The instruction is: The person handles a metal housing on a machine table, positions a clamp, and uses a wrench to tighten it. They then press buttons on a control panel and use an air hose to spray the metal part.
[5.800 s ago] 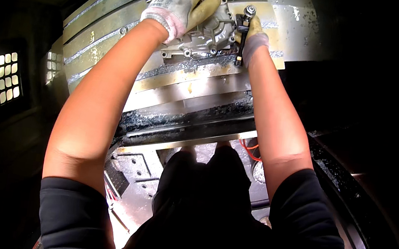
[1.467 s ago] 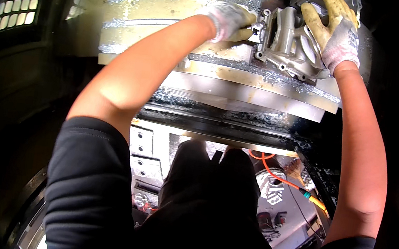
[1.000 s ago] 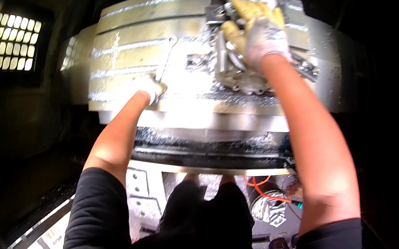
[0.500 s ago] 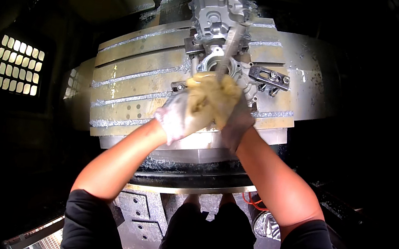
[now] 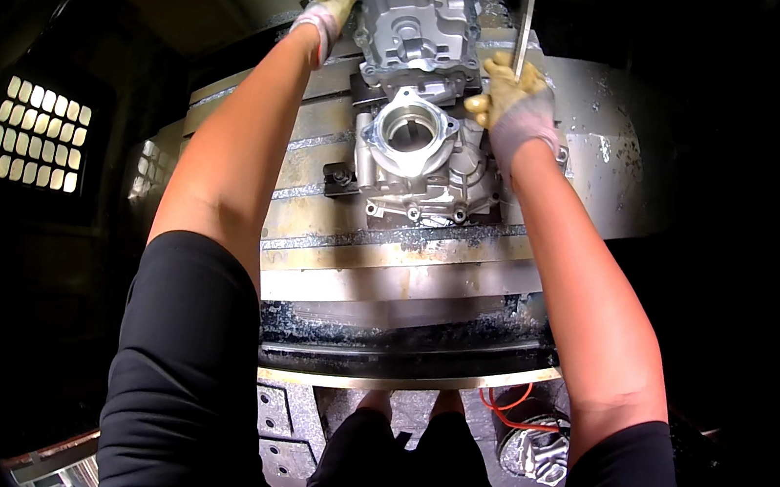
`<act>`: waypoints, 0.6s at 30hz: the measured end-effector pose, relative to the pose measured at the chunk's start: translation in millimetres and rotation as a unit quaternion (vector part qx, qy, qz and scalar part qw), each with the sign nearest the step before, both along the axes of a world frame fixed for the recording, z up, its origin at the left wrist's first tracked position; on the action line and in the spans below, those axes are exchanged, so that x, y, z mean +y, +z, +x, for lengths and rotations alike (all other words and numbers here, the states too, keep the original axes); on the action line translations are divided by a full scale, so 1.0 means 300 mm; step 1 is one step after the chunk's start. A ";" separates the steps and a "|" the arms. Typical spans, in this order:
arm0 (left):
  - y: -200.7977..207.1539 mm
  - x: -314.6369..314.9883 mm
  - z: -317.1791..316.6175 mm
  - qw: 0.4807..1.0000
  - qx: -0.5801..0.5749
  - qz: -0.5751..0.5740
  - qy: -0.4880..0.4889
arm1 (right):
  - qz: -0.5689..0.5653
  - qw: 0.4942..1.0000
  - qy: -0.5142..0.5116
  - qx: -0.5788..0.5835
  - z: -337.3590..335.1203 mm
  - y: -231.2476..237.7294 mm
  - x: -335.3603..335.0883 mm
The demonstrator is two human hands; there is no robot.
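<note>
1. Bright light falls on the metal table [image 5: 306, 168], whitening its front edge; the surroundings sink to near-black.
2. A lit grid [image 5: 38, 134] glows at left.
3. The front casting [image 5: 415, 162] shows pale highlights and fairly crisp detail.
4. Fisheye distortion bows the table's straight edges.
5. The dark clothing [image 5: 357, 456] loses detail in shadow.

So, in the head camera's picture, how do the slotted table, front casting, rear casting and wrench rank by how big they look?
Largest: the slotted table.
Next: the front casting and rear casting; they look too alike to rank.
Smallest: the wrench in the right hand, going by the part that shows.
</note>
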State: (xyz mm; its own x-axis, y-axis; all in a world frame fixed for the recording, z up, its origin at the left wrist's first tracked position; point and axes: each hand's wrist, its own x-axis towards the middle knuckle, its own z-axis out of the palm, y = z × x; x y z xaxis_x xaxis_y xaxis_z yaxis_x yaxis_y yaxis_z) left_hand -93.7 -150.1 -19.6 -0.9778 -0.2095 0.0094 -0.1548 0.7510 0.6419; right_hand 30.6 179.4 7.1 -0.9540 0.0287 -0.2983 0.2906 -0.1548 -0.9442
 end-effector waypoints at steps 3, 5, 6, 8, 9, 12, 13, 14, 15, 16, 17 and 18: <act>-0.046 -0.008 -0.087 0.996 0.015 -0.068 -0.049 | 0.027 0.999 0.013 0.025 -0.001 -0.018 -0.043; -0.125 -0.106 -0.134 0.996 0.057 -0.066 -0.022 | 0.022 0.999 0.037 0.021 0.011 -0.020 -0.078; -0.144 -0.126 -0.162 0.998 0.048 -0.027 -0.003 | 0.022 0.999 0.040 0.021 0.009 -0.022 -0.082; -0.162 -0.163 -0.196 0.997 0.037 0.049 0.042 | 0.028 0.998 0.057 0.029 0.031 -0.013 -0.072; -0.163 -0.213 -0.180 0.996 0.023 0.071 0.043 | 0.008 0.998 0.059 0.032 0.049 -0.021 -0.090; -0.132 -0.048 -0.161 0.960 -0.014 0.259 0.104 | -0.005 0.999 0.049 0.011 0.023 -0.022 -0.037; -0.097 0.034 -0.133 0.933 -0.029 0.332 0.136 | -0.009 0.999 0.045 -0.002 0.014 -0.019 -0.008; -0.058 0.067 -0.085 0.958 -0.022 0.258 0.121 | 0.012 0.999 0.050 0.000 0.012 -0.006 0.010; -0.019 0.088 -0.030 0.977 -0.014 0.182 0.108 | 0.032 0.998 0.059 0.001 0.010 0.013 0.030; -0.002 0.049 0.014 0.980 0.030 0.137 0.139 | 0.048 0.996 0.077 0.005 0.010 0.037 0.036; 0.024 0.060 0.051 0.980 0.068 0.094 0.163 | 0.042 0.996 0.068 0.024 -0.008 0.022 0.064; 0.022 0.086 0.116 0.962 0.122 0.120 0.214 | 0.044 0.995 0.088 0.013 -0.035 0.023 0.108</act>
State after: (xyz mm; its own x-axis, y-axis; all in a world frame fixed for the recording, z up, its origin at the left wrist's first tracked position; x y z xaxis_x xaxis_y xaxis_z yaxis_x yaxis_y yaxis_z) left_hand -58.9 -124.3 -13.0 -0.7767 -0.6167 0.1284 -0.2398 0.4780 0.8450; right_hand 20.3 212.0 13.9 -0.9540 -0.1150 -0.2768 0.2808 -0.0203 -0.9595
